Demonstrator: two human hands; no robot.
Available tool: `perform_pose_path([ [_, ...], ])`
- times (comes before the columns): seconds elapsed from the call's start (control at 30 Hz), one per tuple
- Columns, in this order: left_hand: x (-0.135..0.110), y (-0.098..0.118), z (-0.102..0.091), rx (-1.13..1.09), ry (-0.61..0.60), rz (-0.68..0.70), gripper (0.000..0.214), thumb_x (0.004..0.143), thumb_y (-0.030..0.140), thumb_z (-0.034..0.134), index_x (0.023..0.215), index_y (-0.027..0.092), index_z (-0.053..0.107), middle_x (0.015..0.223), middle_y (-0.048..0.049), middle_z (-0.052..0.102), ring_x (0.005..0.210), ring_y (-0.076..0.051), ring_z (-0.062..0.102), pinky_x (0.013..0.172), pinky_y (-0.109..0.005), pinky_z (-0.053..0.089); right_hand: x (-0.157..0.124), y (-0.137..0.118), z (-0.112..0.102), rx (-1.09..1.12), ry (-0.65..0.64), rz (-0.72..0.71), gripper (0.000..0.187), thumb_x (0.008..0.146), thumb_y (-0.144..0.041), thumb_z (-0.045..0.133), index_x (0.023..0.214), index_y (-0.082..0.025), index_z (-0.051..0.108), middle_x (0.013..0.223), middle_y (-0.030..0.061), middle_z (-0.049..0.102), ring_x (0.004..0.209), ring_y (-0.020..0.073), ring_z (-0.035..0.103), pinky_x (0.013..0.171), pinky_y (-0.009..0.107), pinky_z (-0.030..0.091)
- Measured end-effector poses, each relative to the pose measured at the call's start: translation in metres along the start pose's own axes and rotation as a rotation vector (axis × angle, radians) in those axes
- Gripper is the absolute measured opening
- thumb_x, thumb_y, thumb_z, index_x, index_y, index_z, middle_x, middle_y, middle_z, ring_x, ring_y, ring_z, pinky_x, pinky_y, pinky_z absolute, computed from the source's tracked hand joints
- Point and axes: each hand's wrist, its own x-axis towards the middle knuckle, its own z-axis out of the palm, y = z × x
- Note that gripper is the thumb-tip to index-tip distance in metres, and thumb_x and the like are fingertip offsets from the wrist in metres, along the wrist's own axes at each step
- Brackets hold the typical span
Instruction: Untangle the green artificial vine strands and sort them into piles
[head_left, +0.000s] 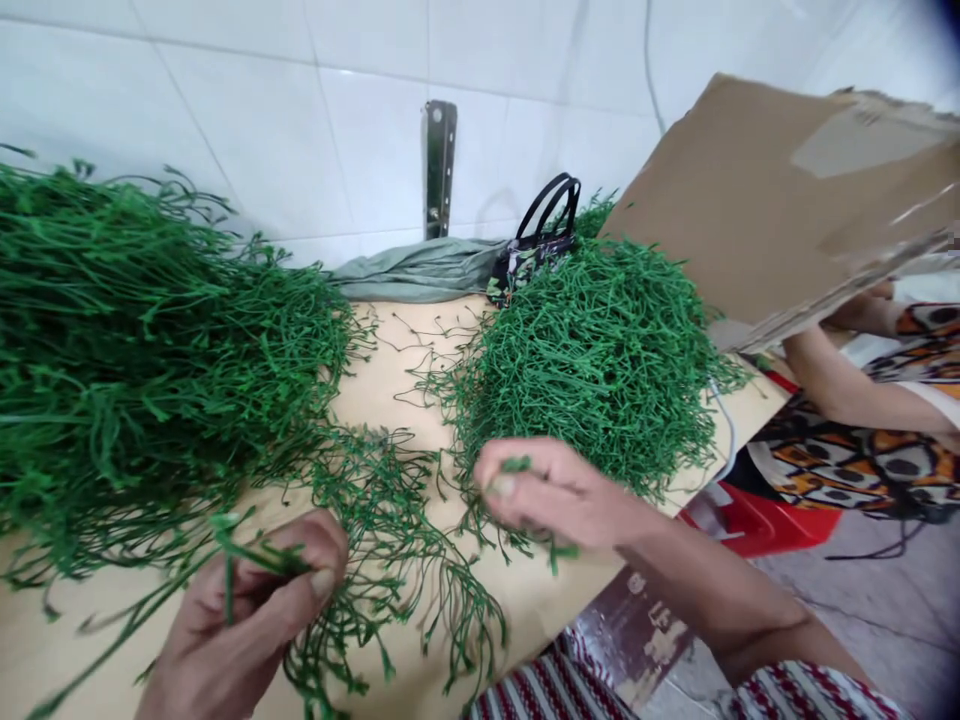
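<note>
The left hand (247, 620) sits at the bottom left, its wrist cut off by the frame. Its grip is closed, with thumb and fingers clamped on a few green stems (232, 545). These run out to the left, low over the bench (397, 370), but blur makes it hard to count them or see where they end.

The right hand (555, 495) is over the bench's near edge, just in front of the right heap (600, 350). Its grip is pinched together on a small green bit (516, 465) that shows at the fingertips. The rest of the bit is hidden inside the fingers.

Between the hands lies a loose sprawl of thin sprigs (390, 540), which spreads down to the bench's near edge. Whether it joins the stems in the left hand cannot be told.

The left heap (150, 350) is a large tangle of the same green strands, and the frame cuts off its left side.

A tilted cardboard (772, 190) sheet covers the right heap's far right side. Behind that heap stands a bag (551, 215), of which only the black handles and a patterned top show. A grey cloth (420, 270) lies along the tiled wall (262, 120), under a metal bracket (439, 165).

At the right, another person's arm (840, 385) reaches in below the cardboard, with the hand hidden. A red object (757, 520) lies below the bench; what it is cannot be made out.
</note>
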Motion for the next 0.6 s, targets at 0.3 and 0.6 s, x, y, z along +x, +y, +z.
perform_pose_path([
  [0.3, 0.005, 0.002, 0.006, -0.212, 0.069, -0.086, 0.007, 0.068, 0.021, 0.063, 0.063, 0.020, 0.060, 0.060, -0.0020, 0.047, 0.061, -0.015, 0.041, 0.049, -0.026, 0.033, 0.007, 0.045, -0.082, -1.585, 0.602, 0.228, 0.026, 0.084, -0.039, 0.048, 0.091, -0.015, 0.056, 0.093, 0.0113, 0.056, 0.089, 0.0269, 0.044, 0.075, 0.038, 0.028],
  [0.6, 0.013, 0.001, 0.015, -0.281, 0.079, -0.075, 0.009, 0.064, 0.019, 0.066, 0.059, 0.016, 0.059, 0.060, -0.0013, 0.050, 0.057, -0.012, 0.044, 0.047, -0.022, 0.036, -0.003, 0.044, -0.087, -1.469, 0.486, 0.258, 0.040, 0.084, -0.046, 0.045, 0.111, -0.017, 0.053, 0.109, 0.0106, 0.058, 0.099, 0.0272, 0.049, 0.082, 0.039, 0.031],
])
